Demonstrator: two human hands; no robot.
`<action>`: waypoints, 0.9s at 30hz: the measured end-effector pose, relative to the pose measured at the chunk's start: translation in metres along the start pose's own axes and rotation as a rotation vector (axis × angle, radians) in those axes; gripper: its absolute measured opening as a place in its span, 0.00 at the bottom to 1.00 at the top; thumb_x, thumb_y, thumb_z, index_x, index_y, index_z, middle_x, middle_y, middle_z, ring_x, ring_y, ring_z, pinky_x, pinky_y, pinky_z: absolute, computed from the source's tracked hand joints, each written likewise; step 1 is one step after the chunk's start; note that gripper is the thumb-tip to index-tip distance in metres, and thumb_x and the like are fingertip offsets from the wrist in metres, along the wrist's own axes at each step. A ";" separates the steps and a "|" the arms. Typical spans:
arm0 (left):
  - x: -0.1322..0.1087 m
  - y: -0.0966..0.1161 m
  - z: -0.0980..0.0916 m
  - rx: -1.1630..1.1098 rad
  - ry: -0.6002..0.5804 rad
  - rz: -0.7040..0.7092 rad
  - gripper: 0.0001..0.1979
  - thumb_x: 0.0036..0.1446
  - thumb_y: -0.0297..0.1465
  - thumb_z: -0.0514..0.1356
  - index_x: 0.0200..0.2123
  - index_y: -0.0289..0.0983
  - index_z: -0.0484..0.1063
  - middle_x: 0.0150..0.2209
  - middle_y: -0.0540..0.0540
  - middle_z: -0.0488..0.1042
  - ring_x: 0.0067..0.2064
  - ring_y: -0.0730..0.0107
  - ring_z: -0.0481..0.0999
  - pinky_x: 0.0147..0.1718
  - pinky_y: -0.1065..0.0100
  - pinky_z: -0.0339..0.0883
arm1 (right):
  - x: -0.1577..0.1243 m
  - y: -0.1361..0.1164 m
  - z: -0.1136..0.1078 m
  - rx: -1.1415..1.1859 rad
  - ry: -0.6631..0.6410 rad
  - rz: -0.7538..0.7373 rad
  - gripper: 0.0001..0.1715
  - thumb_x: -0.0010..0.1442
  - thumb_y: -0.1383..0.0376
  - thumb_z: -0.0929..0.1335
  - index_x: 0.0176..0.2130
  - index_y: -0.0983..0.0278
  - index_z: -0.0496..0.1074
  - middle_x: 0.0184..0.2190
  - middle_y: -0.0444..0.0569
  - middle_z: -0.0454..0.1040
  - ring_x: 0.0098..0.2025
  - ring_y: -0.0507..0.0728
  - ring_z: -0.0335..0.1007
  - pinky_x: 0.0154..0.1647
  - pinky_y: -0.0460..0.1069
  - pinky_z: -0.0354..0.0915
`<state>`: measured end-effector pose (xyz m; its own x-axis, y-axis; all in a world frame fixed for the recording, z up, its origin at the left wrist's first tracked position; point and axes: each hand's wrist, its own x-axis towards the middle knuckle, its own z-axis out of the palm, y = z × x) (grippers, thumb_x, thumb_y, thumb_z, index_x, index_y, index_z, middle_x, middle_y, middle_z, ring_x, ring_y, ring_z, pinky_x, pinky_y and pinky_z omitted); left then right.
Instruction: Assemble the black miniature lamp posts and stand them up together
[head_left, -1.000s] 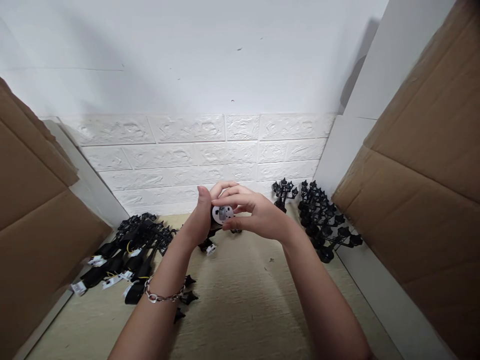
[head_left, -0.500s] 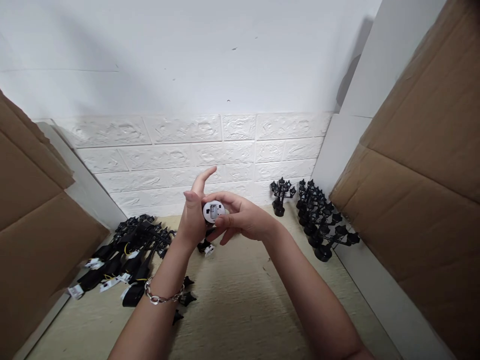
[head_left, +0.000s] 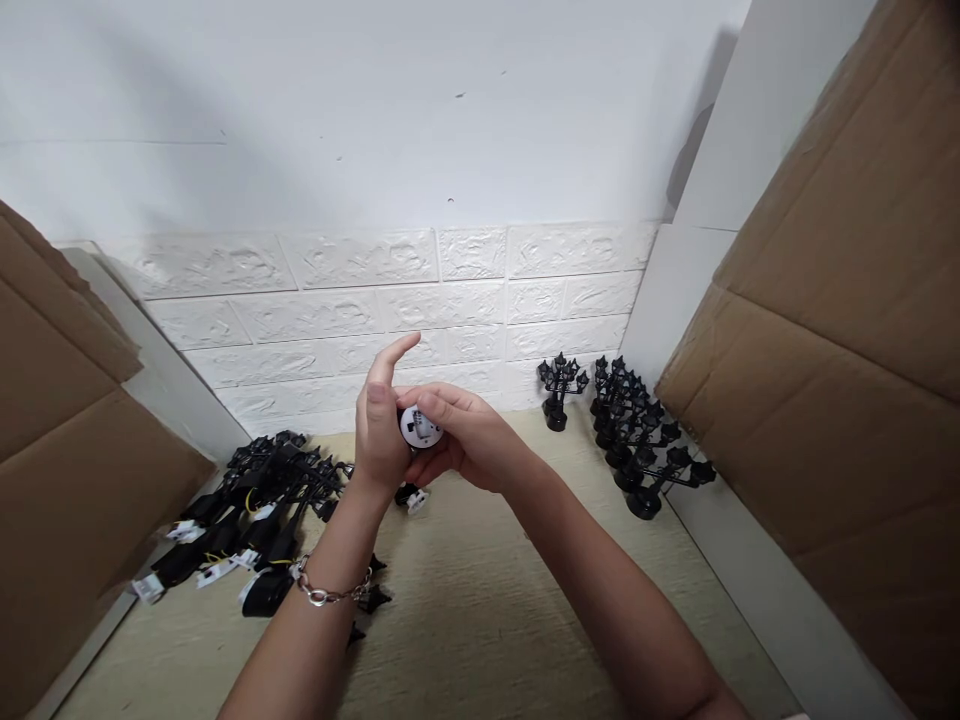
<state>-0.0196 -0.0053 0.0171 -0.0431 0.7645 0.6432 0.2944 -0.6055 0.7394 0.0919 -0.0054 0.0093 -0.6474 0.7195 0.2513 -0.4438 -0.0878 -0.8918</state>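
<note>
1. While both hands meet just left of the frame's centre, a round white-faced piece (head_left: 418, 427) sits pinched between them, held up off the beige tabletop (head_left: 480, 610).
2. Left hand (head_left: 381, 440): its thumb presses the left edge of the piece and the palm wraps behind it, but the index finger sticks straight up, clear of everything – a partial grip.
3. Right hand (head_left: 469, 442): fingers curled close, the index lying across the top rim of the white face, the others tucked beneath it. Below the white face the piece looks black, though the fingers hide most of it.
4. A chain bracelet (head_left: 330, 592) hangs on the left wrist at lower centre-left.
5. Lower left of the frame – a heap of black parts (head_left: 259, 495) with white tags and yellow wires lies flat on the tabletop.
6. Right of centre, black lamp-post figures (head_left: 637, 445) stand upright in a cluster, one set just apart to their left.
7. Cardboard boxes flank the scene: one box (head_left: 67, 470) at the left edge, a larger box (head_left: 840, 330) filling the right side.
8. A white brick-patterned wall (head_left: 337, 310) runs behind it all.
</note>
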 end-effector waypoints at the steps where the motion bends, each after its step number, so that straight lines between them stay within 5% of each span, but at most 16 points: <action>1: 0.001 0.000 0.000 0.024 0.030 0.050 0.35 0.55 0.53 0.33 0.51 0.38 0.62 0.28 0.46 0.70 0.31 0.65 0.70 0.32 0.64 0.63 | 0.000 0.000 0.000 0.008 0.002 0.010 0.20 0.54 0.52 0.66 0.42 0.61 0.65 0.30 0.43 0.70 0.22 0.49 0.70 0.21 0.44 0.68; 4: 0.003 0.002 -0.002 0.067 0.065 0.170 0.30 0.57 0.49 0.37 0.47 0.37 0.66 0.44 0.44 0.70 0.47 0.60 0.67 0.44 0.62 0.61 | 0.000 -0.001 0.001 0.033 -0.018 0.013 0.20 0.55 0.54 0.66 0.44 0.61 0.65 0.26 0.42 0.70 0.22 0.49 0.70 0.21 0.43 0.69; 12: -0.001 0.005 -0.009 0.194 -0.015 0.088 0.23 0.58 0.44 0.43 0.48 0.39 0.66 0.27 0.49 0.70 0.28 0.69 0.68 0.29 0.67 0.62 | 0.001 -0.001 0.001 -0.012 0.010 -0.053 0.18 0.54 0.55 0.67 0.41 0.63 0.67 0.24 0.42 0.70 0.22 0.49 0.70 0.23 0.44 0.69; 19: 0.005 0.007 -0.005 0.488 0.194 0.271 0.13 0.56 0.34 0.48 0.38 0.36 0.70 0.35 0.45 0.68 0.37 0.67 0.68 0.37 0.67 0.62 | 0.001 -0.006 -0.010 -0.070 0.142 -0.111 0.16 0.53 0.57 0.67 0.39 0.64 0.69 0.28 0.44 0.70 0.24 0.48 0.70 0.25 0.44 0.70; 21: 0.007 0.010 -0.008 0.484 0.055 0.196 0.14 0.57 0.35 0.48 0.39 0.36 0.69 0.30 0.47 0.68 0.32 0.69 0.68 0.32 0.69 0.62 | 0.000 -0.010 -0.013 -0.072 0.198 -0.151 0.17 0.52 0.56 0.68 0.38 0.65 0.69 0.28 0.44 0.70 0.25 0.49 0.70 0.27 0.45 0.71; 25: 0.007 0.016 -0.011 0.333 -0.415 -0.064 0.19 0.55 0.41 0.52 0.47 0.40 0.64 0.16 0.56 0.59 0.19 0.76 0.60 0.18 0.74 0.53 | -0.001 -0.014 -0.018 -0.075 0.295 -0.235 0.15 0.50 0.57 0.69 0.35 0.65 0.70 0.28 0.44 0.70 0.26 0.47 0.67 0.25 0.42 0.69; 27: 0.006 0.016 -0.009 0.291 -0.497 -0.133 0.22 0.52 0.43 0.55 0.49 0.40 0.62 0.15 0.57 0.57 0.18 0.77 0.58 0.16 0.75 0.50 | 0.000 -0.013 -0.019 -0.100 0.321 -0.237 0.14 0.51 0.57 0.69 0.35 0.65 0.71 0.26 0.43 0.69 0.25 0.47 0.65 0.22 0.41 0.66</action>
<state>-0.0238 -0.0120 0.0345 0.3345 0.8841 0.3263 0.5698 -0.4655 0.6772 0.1098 0.0086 0.0141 -0.3008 0.8917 0.3383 -0.4846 0.1626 -0.8595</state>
